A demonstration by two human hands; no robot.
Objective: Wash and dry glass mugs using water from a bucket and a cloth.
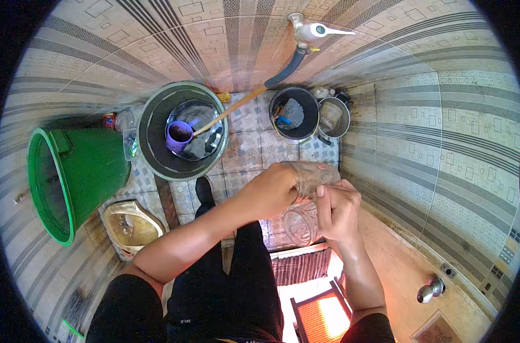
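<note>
My left hand [278,185] and my right hand [340,211] meet in front of me on a clear, see-through container [318,171], which looks like plastic or glass. The left fist presses against its upper left part, and those fingertips are hidden. My right fingers wrap its right side with the thumb pointing up. A round clear rim [300,227] shows below, beside the right palm; whether it belongs to the same container or a second one, I cannot tell. Beyond the hands, a black bucket [273,126] on the tiled floor holds grey stuff and a blue item.
A large tub [150,158] holds water, a purple dipper [178,136] and a hose [243,102] from the wall tap [313,32]. A green bin [97,158] lies tipped near a squat toilet [133,225]. A metal pot [343,118] stands right; a door knob [430,289] juts out.
</note>
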